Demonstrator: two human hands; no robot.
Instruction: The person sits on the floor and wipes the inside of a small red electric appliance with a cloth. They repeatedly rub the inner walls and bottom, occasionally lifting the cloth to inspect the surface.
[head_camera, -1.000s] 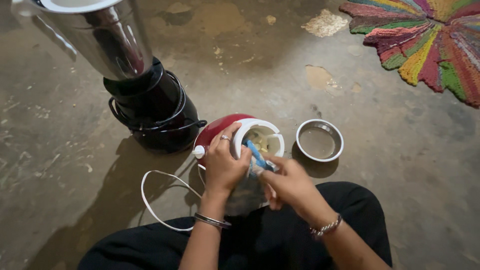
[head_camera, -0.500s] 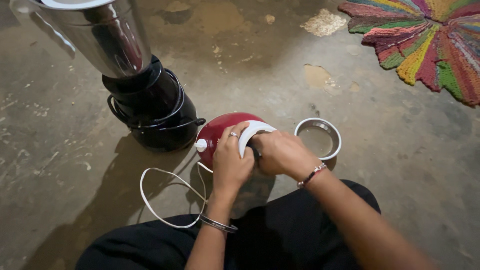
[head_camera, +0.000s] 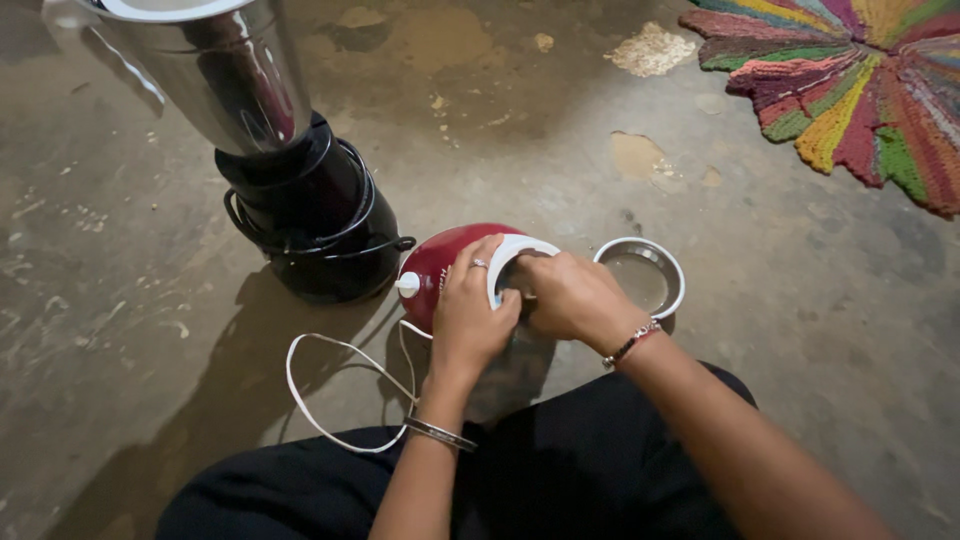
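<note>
Gripping the red mixer base (head_camera: 440, 262) on the floor (head_camera: 150, 300), your left hand (head_camera: 470, 315) wraps its white rim; your right hand (head_camera: 565, 298) curls into its opening, beside a steel bowl (head_camera: 672, 275).

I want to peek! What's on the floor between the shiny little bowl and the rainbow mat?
Only bare, stained floor between bowl and mat, head view.

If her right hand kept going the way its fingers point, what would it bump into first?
The right hand points left into the white-rimmed opening of the red appliance, so it would likely meet the inside of that opening first; depth there is hidden.
</note>
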